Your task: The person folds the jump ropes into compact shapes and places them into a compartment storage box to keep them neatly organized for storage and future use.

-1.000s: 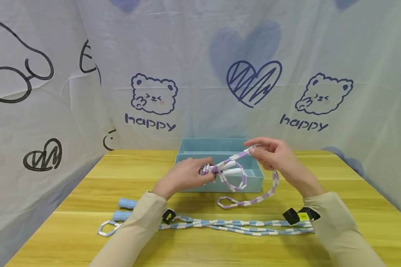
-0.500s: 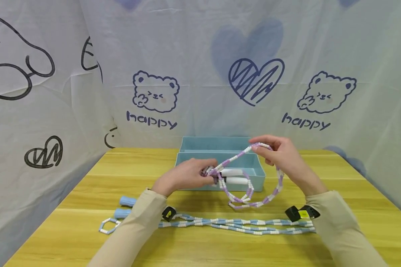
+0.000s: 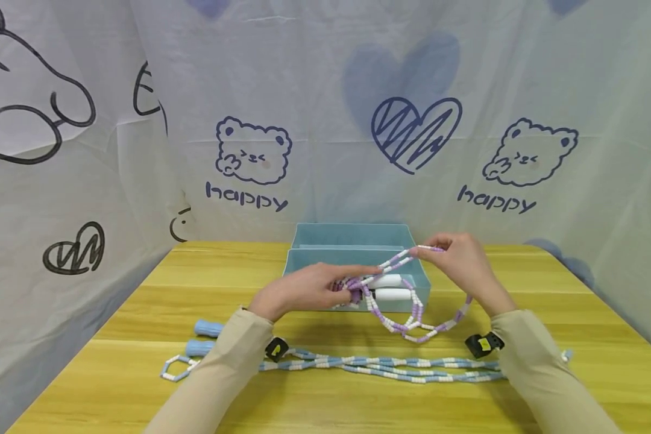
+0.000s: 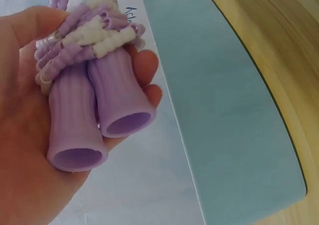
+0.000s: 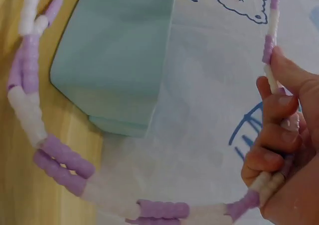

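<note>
A purple-and-white beaded jump rope (image 3: 376,310) is held up in both hands over the table. My left hand (image 3: 304,289) grips its purple handles (image 4: 76,118), where several turns of beaded rope wrap round them, as the left wrist view shows. Two white handle ends (image 3: 393,294) stick out past these fingers to the right. My right hand (image 3: 461,262) pinches the doubled rope between thumb and fingertips, higher and to the right. In the right wrist view, curled fingers (image 5: 271,160) hold rope against the palm, and a slack loop of beads (image 5: 65,160) hangs from them.
Two light blue boxes (image 3: 420,295) stand one behind the other beyond the hands. A blue-and-white beaded jump rope (image 3: 385,361) lies stretched across the table (image 3: 325,404), its blue handles (image 3: 208,328) at the left. A printed cloth (image 3: 325,181) hangs at the back.
My right hand has dipped slightly, and its fingers have closed in on the rope. The left index finger has straightened toward the rope. The loose rope has gathered into a hanging loop.
</note>
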`<action>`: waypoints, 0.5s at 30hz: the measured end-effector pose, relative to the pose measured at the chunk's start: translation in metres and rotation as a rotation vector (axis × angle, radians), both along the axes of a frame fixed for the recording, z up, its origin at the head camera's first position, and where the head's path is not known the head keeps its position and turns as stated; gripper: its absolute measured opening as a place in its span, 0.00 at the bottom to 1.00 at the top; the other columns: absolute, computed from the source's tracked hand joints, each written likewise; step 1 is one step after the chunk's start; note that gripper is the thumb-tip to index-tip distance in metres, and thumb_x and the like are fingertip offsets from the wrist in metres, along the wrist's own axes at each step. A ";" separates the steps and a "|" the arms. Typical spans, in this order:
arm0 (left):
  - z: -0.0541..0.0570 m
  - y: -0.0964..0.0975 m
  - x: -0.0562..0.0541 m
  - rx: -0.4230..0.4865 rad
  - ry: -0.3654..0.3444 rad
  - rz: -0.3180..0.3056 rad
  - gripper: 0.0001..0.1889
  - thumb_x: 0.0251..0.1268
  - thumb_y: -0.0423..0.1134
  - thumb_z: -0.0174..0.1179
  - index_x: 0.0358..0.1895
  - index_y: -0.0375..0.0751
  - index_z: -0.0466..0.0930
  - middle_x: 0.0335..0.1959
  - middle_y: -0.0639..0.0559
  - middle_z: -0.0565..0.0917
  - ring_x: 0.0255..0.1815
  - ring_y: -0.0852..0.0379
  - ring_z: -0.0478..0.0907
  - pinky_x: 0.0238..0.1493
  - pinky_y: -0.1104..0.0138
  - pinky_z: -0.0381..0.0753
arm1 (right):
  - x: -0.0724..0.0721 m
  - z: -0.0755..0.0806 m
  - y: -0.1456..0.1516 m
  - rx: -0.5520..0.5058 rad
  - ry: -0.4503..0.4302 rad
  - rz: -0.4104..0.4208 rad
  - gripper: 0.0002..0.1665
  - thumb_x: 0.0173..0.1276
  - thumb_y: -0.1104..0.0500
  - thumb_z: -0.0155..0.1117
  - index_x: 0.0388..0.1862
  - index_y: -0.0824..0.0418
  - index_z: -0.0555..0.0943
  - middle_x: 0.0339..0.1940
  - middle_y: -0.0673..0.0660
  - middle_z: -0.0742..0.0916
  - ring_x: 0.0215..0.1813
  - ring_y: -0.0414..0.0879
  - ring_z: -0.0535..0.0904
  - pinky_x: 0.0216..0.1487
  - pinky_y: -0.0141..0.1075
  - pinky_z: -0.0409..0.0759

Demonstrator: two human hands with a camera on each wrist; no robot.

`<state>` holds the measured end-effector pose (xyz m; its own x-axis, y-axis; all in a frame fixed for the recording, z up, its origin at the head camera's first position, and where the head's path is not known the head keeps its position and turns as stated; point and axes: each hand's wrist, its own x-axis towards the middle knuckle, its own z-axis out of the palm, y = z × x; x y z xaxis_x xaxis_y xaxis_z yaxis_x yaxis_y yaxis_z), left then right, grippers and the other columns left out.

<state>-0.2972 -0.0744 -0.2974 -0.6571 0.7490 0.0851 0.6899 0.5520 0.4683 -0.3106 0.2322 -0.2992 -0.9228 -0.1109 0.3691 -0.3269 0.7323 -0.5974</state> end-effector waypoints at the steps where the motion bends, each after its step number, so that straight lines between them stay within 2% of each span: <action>1: 0.000 0.000 0.000 0.002 0.005 -0.006 0.29 0.74 0.48 0.52 0.70 0.86 0.56 0.26 0.56 0.73 0.18 0.62 0.64 0.22 0.66 0.68 | -0.002 -0.001 0.002 -0.020 -0.025 0.028 0.27 0.62 0.34 0.66 0.37 0.56 0.87 0.35 0.53 0.87 0.38 0.50 0.76 0.40 0.42 0.73; 3: 0.001 0.001 0.001 0.014 0.019 -0.018 0.29 0.74 0.46 0.52 0.70 0.84 0.59 0.27 0.57 0.74 0.19 0.62 0.64 0.22 0.66 0.68 | -0.005 -0.003 0.007 -0.070 -0.080 0.086 0.26 0.64 0.35 0.65 0.42 0.57 0.86 0.39 0.54 0.86 0.42 0.51 0.76 0.44 0.42 0.73; 6: 0.002 0.001 0.003 0.036 0.038 -0.027 0.30 0.74 0.44 0.51 0.70 0.84 0.58 0.31 0.59 0.76 0.20 0.62 0.65 0.23 0.66 0.69 | -0.007 -0.005 0.013 -0.168 -0.167 0.170 0.25 0.69 0.39 0.62 0.49 0.58 0.85 0.42 0.56 0.84 0.44 0.51 0.74 0.45 0.41 0.73; 11: 0.002 0.002 0.007 0.069 0.037 -0.048 0.31 0.76 0.45 0.51 0.73 0.83 0.53 0.37 0.61 0.77 0.23 0.61 0.67 0.26 0.66 0.71 | -0.011 -0.006 0.015 -0.333 -0.243 0.215 0.26 0.70 0.41 0.62 0.52 0.62 0.82 0.28 0.53 0.76 0.31 0.46 0.68 0.34 0.35 0.70; 13: 0.002 0.003 0.007 0.078 0.005 -0.051 0.31 0.76 0.46 0.51 0.73 0.83 0.53 0.36 0.59 0.77 0.22 0.61 0.67 0.26 0.65 0.71 | -0.011 -0.005 0.014 -0.391 -0.257 0.211 0.27 0.70 0.42 0.63 0.53 0.64 0.82 0.23 0.51 0.73 0.26 0.44 0.65 0.31 0.33 0.67; 15: 0.001 0.004 0.007 0.082 -0.025 -0.040 0.30 0.76 0.47 0.51 0.73 0.83 0.53 0.33 0.58 0.77 0.21 0.60 0.66 0.24 0.65 0.71 | -0.010 -0.003 0.012 -0.415 -0.249 0.197 0.27 0.70 0.43 0.63 0.53 0.65 0.81 0.22 0.49 0.74 0.24 0.43 0.65 0.30 0.33 0.67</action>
<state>-0.2901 -0.0704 -0.2964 -0.6297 0.7657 0.1307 0.6978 0.4837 0.5284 -0.3203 0.2438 -0.3024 -0.9644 -0.1825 0.1913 -0.2462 0.3561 -0.9014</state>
